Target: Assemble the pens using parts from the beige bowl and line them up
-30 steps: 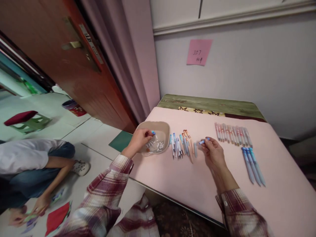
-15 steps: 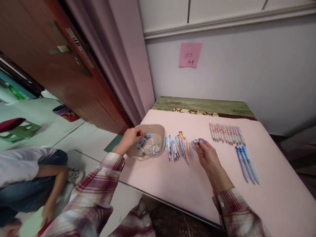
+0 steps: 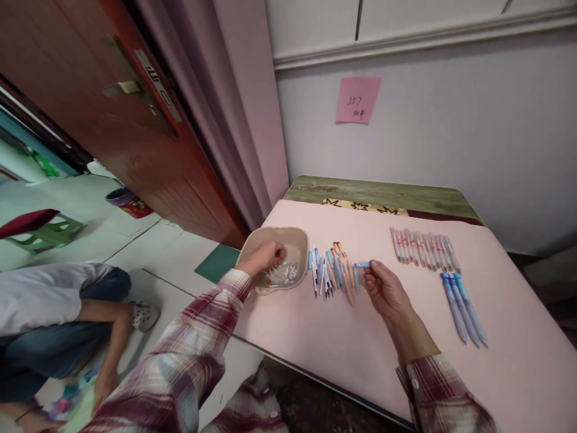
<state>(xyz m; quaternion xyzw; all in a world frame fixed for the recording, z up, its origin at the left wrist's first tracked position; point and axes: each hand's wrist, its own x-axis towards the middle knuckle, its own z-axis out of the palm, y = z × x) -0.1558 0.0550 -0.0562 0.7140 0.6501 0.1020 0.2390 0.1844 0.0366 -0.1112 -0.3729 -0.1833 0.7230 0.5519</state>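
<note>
Partly between right fingers [image 3: 377,268], blue piece [image 3: 362,265]

Head camera here, looking forward and steeply down, close over the table [image 3: 374,234] at four o'clock, wide enough for door [image 3: 139,156] at ten, wall [image 3: 428,132] at two!

– Anything to read there?
– Yes, the pink note [image 3: 358,100] stuck on the wall [image 3: 451,132] beyond the bench [image 3: 324,331]. It says 357, handwritten in dark strokes.
– And under the number?
– Two smaller handwritten characters, set a little to the right. The first resembles 向; the second I can't make out.
– What about the row of pens [image 3: 424,248]?
– Reddish marks, too small to read. The bucket [image 3: 130,203] by the door [image 3: 180,180] has some pattern, too blurred for words.
</note>
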